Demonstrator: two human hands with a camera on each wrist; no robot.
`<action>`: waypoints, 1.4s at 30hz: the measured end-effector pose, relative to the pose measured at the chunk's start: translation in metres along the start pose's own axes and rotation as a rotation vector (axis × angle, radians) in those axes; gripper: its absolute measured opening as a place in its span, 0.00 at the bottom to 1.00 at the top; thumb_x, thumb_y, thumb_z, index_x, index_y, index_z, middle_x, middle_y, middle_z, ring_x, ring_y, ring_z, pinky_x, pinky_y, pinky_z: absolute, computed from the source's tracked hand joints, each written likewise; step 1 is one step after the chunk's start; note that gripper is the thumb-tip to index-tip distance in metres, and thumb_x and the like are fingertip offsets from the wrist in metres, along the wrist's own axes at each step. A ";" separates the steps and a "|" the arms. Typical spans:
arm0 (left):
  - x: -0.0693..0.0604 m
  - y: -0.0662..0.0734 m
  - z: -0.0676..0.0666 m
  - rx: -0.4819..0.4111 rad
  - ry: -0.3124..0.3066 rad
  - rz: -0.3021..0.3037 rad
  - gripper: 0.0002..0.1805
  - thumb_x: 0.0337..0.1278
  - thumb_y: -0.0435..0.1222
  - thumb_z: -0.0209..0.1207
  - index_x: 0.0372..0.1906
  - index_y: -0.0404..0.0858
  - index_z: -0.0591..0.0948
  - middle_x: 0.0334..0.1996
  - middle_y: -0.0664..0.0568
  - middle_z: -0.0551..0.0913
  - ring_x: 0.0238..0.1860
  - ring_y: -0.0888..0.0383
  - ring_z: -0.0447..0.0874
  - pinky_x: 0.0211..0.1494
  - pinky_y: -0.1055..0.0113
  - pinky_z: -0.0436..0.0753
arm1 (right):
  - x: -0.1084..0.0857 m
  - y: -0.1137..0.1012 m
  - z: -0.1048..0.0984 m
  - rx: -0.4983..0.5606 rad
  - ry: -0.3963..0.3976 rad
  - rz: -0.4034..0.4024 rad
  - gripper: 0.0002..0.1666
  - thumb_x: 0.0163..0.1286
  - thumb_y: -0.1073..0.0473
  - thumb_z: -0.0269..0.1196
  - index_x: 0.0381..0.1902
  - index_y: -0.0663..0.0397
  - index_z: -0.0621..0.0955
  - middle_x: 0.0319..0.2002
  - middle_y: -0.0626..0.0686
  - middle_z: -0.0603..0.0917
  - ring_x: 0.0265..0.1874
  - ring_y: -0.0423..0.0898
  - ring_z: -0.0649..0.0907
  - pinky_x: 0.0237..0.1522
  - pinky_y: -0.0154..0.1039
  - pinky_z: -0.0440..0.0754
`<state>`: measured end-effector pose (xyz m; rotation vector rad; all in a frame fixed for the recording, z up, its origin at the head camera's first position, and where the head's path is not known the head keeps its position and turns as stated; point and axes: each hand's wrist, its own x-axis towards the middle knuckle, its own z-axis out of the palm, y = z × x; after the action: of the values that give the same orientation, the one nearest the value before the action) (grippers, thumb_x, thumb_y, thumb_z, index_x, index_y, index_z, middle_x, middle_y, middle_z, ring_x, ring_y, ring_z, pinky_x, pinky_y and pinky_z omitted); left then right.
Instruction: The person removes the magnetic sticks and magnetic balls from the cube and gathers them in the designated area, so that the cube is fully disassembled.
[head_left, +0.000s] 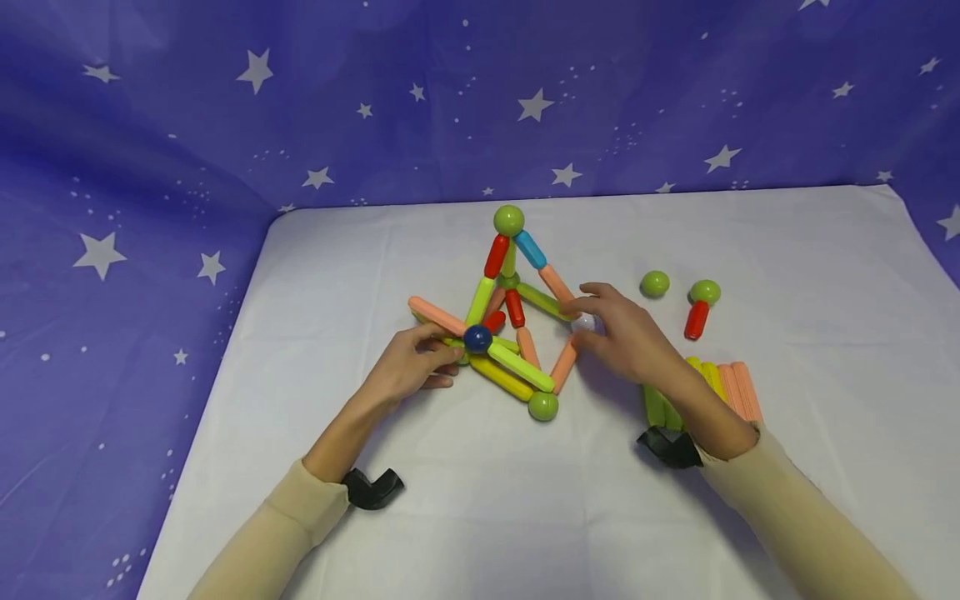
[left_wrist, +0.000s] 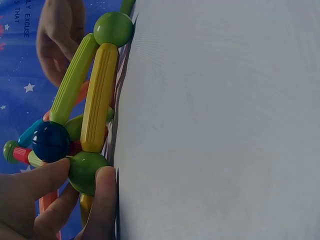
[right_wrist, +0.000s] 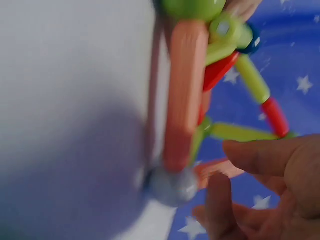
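A structure of magnetic sticks and balls stands on the table, with a green ball (head_left: 509,221) at its peak and a dark blue ball (head_left: 477,339) nearer the front. My left hand (head_left: 408,362) pinches a low green ball (left_wrist: 89,172) between thumb and fingers, just below the blue one. On the structure's right side, my right hand (head_left: 626,333) hovers over a white ball (right_wrist: 173,186); its fingers look relaxed and apart from that ball in the right wrist view. A salmon stick (right_wrist: 185,95) runs from the white ball to a green ball (head_left: 543,406) at the front.
Right of the structure lie a loose green ball (head_left: 655,284) and another green ball (head_left: 705,292) with a red stick (head_left: 696,320) attached. Partly behind my right forearm is a row of green, yellow and salmon sticks (head_left: 741,392). A starry purple cloth (head_left: 450,100) hangs behind the white table (head_left: 330,258).
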<state>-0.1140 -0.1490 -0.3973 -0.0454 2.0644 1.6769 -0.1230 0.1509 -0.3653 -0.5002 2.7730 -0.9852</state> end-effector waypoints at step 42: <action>-0.001 -0.004 0.013 0.260 0.284 0.242 0.18 0.53 0.31 0.70 0.49 0.29 0.81 0.42 0.39 0.79 0.39 0.49 0.83 0.42 0.65 0.79 | 0.003 -0.048 0.036 0.149 -0.156 -0.226 0.23 0.66 0.68 0.64 0.59 0.53 0.82 0.43 0.47 0.84 0.32 0.44 0.76 0.32 0.38 0.78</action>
<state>-0.1078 -0.1380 -0.4026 0.0573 2.5768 1.5968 -0.1044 0.0938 -0.3632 -0.8429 2.5229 -1.1353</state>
